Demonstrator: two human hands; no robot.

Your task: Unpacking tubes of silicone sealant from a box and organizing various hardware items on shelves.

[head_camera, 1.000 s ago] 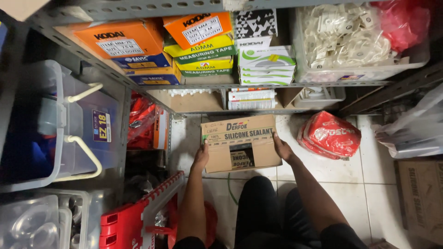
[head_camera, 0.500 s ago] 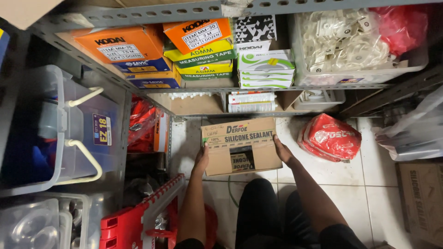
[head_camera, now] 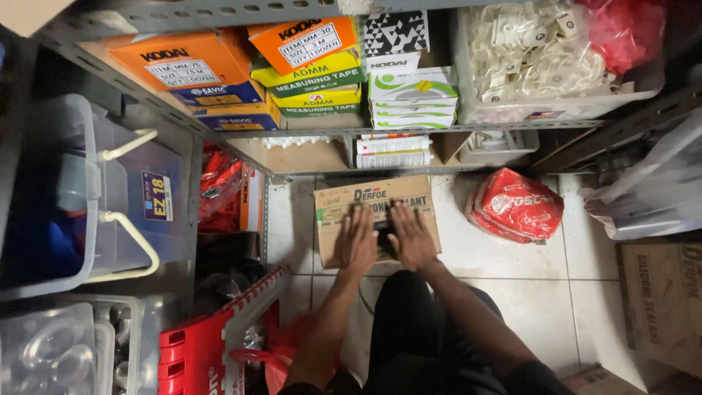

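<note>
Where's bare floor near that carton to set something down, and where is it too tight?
Both hands, left hand and right hand, lie flat on the cardboard carton. Bare tiled floor lies right of it, below the red bag, before the side carton. A narrow strip lies left. The shelves and red rack are crowded.

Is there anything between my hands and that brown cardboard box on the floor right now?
Nothing visible. The left hand and right hand both lie flat on top of the cardboard box, side by side. The box sits on the tiled floor in front of the shelf; the red bag lies apart to its right.
</note>
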